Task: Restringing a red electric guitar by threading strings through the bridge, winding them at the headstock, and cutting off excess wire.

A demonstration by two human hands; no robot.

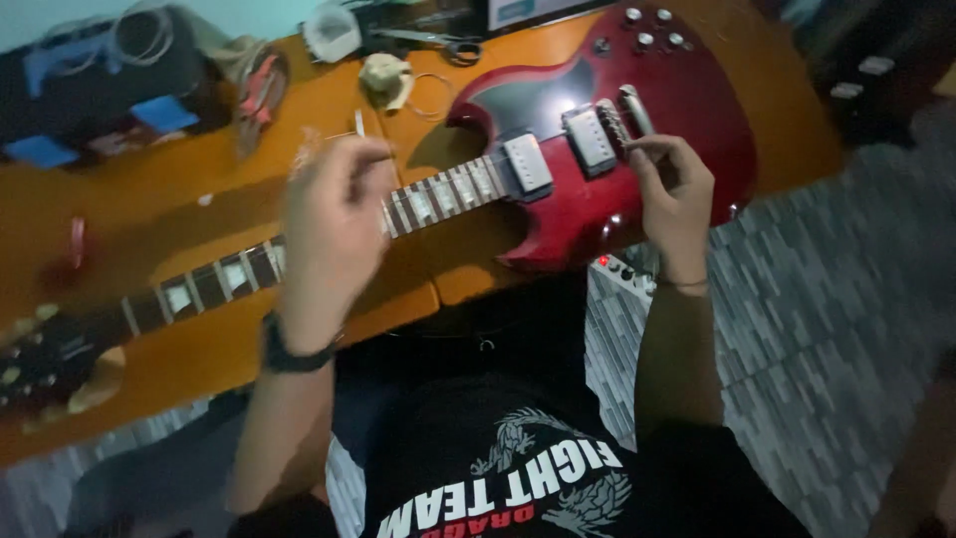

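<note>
A dark red electric guitar (588, 204) lies flat on an orange table (199, 179), its neck (224, 279) running to the lower left and its headstock (45, 359) at the left edge. My left hand (334, 224) hovers blurred above the neck, fingers pinched shut, with a thin pale guitar string (358, 123) sticking up from the pinch. My right hand (677, 194) rests on the body, thumb and fingertips pinched together at the bridge (609, 125). Whatever they pinch is too small to see. A black band circles my left wrist.
At the back of the table lie scissors (438, 45), a coil of wire (430, 95), a crumpled cloth (386, 78), red pliers (257, 90) and a dark case (100, 85). A small box with a red light (622, 274) sits under the guitar body. Grey patterned floor lies to the right.
</note>
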